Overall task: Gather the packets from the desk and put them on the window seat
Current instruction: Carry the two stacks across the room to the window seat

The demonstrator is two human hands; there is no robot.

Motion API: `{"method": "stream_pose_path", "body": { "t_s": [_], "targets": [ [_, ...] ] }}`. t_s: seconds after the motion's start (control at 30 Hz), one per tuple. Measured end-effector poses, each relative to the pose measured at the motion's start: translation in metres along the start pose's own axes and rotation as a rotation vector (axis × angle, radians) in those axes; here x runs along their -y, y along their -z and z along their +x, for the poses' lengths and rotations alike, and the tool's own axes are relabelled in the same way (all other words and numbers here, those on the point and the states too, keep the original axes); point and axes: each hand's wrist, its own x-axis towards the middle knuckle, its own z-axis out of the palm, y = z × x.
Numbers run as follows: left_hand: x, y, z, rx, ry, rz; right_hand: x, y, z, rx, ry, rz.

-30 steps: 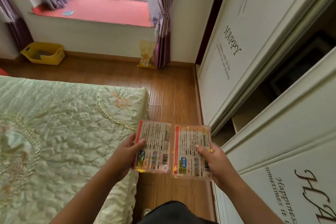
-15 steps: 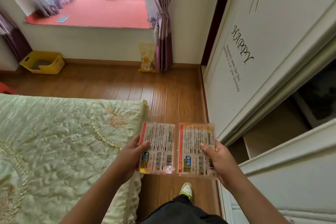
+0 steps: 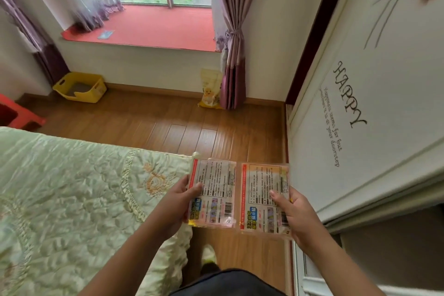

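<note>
My left hand (image 3: 179,202) grips the left edge of a flat printed packet (image 3: 216,190), held face up over the bed corner. My right hand (image 3: 294,214) grips a second, similar packet (image 3: 260,194) by its right edge, side by side with the first. Both packets show small text, a barcode and a red side strip. The red window seat (image 3: 158,27) lies ahead at the far wall under the window, with a small bluish flat item (image 3: 105,34) lying on it.
A bed with a pale green quilt (image 3: 72,194) fills the left. A white wardrobe (image 3: 355,108) runs along the right. Between them a strip of wooden floor (image 3: 192,127) leads to the seat. A yellow bin (image 3: 80,86), a yellow bag (image 3: 210,90), a purple curtain (image 3: 231,55) and a red stool (image 3: 16,115) stand near the wall.
The view has advanced toward the window seat, which now looks larger and nearer. Both hands keep the packets in the same side-by-side hold.
</note>
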Motion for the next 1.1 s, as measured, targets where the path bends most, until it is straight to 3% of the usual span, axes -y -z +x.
{"method": "stream_pose_path", "body": {
  "t_s": [0.63, 1.1],
  "targets": [
    [-0.139, 0.101, 0.198, -0.042, -0.019, -0.013, 0.127, -0.094, 0.235, 0.073, 0.012, -0.138],
    [-0.217, 0.096, 0.347, -0.126, -0.005, 0.000, 0.208, -0.086, 0.408, 0.167, -0.021, -0.135]
  ]
}}
